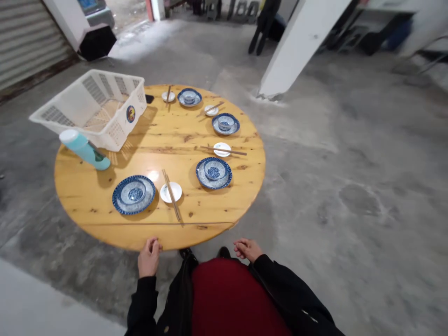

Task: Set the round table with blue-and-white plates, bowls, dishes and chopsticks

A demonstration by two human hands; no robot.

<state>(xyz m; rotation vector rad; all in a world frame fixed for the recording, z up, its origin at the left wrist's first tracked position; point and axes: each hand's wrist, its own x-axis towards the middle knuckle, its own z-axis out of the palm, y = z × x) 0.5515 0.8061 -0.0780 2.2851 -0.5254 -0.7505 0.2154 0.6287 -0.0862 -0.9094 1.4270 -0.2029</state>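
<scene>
My left hand (149, 257) is at the near edge of the round wooden table (189, 235), fingers loosely bent and a little apart, with nothing seen in it. Off the table's edge, my right hand (248, 249) hangs in front of my body, loosely curled and holding nothing visible. Closest to my left hand is a blue-patterned plate (119, 205) with a glass-like bowl (136, 191) on it. Beside it, a pair of chopsticks (171, 195) lies across a small white dish (178, 192). Another blue plate (227, 182) bears a bowl (214, 170) farther right.
A white plastic basket (119, 133) stands at the table's left, beside a leaning light-blue bottle (86, 149). Two more bowl-and-plate settings (226, 124) (189, 97) line the far right rim. A white pillar (301, 46) rises behind, and a black umbrella (97, 43) is on the floor.
</scene>
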